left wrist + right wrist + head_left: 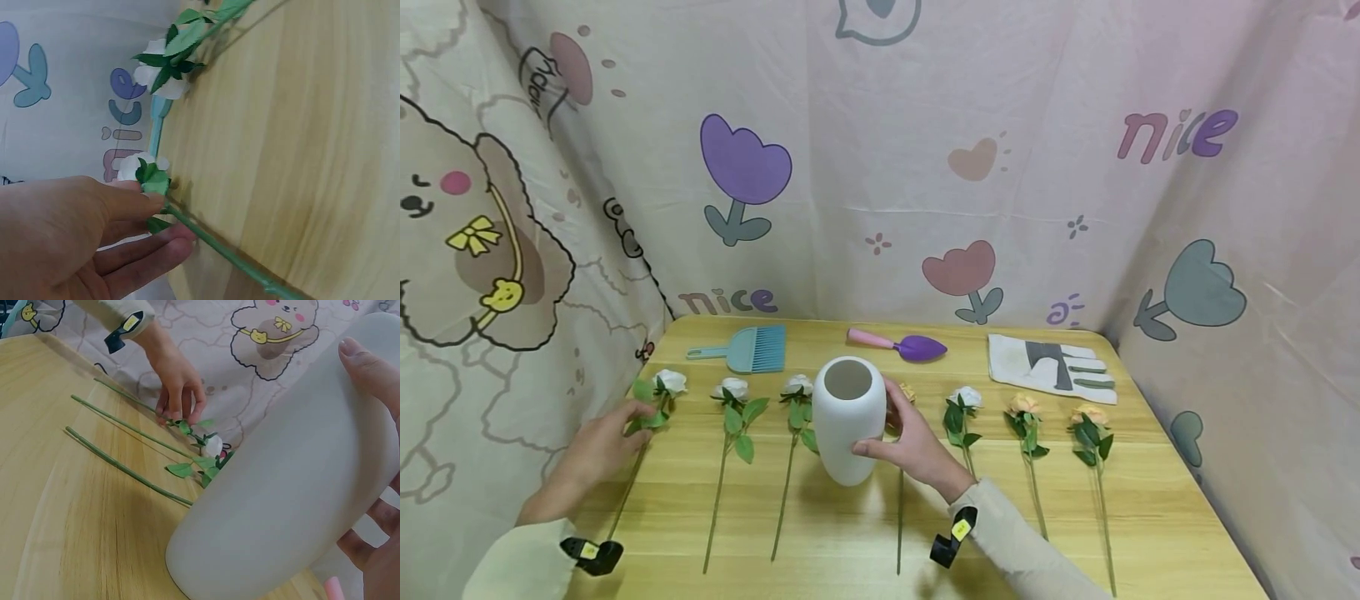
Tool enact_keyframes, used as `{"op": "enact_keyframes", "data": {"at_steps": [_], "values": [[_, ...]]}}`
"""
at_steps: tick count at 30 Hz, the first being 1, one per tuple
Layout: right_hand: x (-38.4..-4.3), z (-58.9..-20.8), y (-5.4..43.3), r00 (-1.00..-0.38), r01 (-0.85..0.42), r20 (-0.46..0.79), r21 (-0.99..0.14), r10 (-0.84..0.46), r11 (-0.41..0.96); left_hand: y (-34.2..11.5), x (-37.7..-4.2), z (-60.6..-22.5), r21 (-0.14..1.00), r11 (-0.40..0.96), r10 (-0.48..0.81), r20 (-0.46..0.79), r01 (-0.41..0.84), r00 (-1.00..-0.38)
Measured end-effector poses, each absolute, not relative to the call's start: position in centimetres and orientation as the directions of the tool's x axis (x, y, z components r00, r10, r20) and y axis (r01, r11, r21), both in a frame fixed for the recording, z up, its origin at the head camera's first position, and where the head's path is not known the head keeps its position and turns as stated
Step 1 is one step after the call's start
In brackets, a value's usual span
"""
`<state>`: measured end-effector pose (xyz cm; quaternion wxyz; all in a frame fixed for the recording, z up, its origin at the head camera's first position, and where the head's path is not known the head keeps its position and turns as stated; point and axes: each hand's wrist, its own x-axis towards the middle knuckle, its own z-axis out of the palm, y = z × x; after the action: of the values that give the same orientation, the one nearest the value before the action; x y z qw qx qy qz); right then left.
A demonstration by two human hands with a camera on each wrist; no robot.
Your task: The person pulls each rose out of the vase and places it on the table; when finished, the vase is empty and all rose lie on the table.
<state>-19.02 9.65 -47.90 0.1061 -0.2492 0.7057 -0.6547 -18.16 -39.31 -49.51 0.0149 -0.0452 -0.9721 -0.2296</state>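
At the table's left side, my left hand (597, 447) pinches the leftmost white artificial rose (670, 382) by its leafy upper stem. The left wrist view shows the thumb and index finger on its green leaves (156, 181), with the stem (240, 262) running down to the right. My right hand (921, 442) grips a smooth white vase (847, 442) round its right side, thumb in front and fingers behind. The vase's round mouth faces up, and in the right wrist view its body (281, 469) fills much of the picture. Whether its base touches the table cannot be told.
Two more white roses (731, 389) lie left of the vase; several white and yellow-orange roses (1024, 405) lie on the right. Along the back are a blue brush (756, 350), a purple trowel (921, 347) and white-grey gloves (1052, 367). Printed curtains (865, 167) surround the wooden table (827, 550).
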Motion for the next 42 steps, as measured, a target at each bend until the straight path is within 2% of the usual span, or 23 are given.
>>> {"op": "enact_keyframes", "data": {"at_steps": [9, 17, 24, 33, 42], "values": [[-19.2, -48.0, 9.5, -0.854, -0.215, 0.179, -0.976, -0.489, 0.018, -38.3, -17.9, -50.8, 0.404, 0.907, 0.063, 0.157, 0.123, -0.985], [-19.3, -48.1, 9.5, -0.854, -0.215, 0.183, -0.977, -0.487, 0.011, -37.8, -18.0, -51.8, 0.438, 0.884, 0.051, 0.261, 0.165, -0.964], [-19.3, -48.1, 9.4, -0.854, -0.218, 0.19, -0.976, -0.484, 0.002, -37.7, -18.1, -52.3, 0.495, 0.862, -0.003, 0.218, 0.108, -0.976], [-19.5, -48.1, 9.5, -0.85, -0.222, 0.18, -0.975, -0.495, 0.027, -38.1, -18.3, -51.3, 0.486, 0.871, -0.052, 0.239, 0.073, -0.97], [-21.1, -46.5, 12.7, -0.834, -0.376, 0.319, -0.926, -0.45, 0.041, -36.7, -19.7, -49.2, 0.489, 0.855, 0.014, 0.314, 0.175, -0.949]]}}
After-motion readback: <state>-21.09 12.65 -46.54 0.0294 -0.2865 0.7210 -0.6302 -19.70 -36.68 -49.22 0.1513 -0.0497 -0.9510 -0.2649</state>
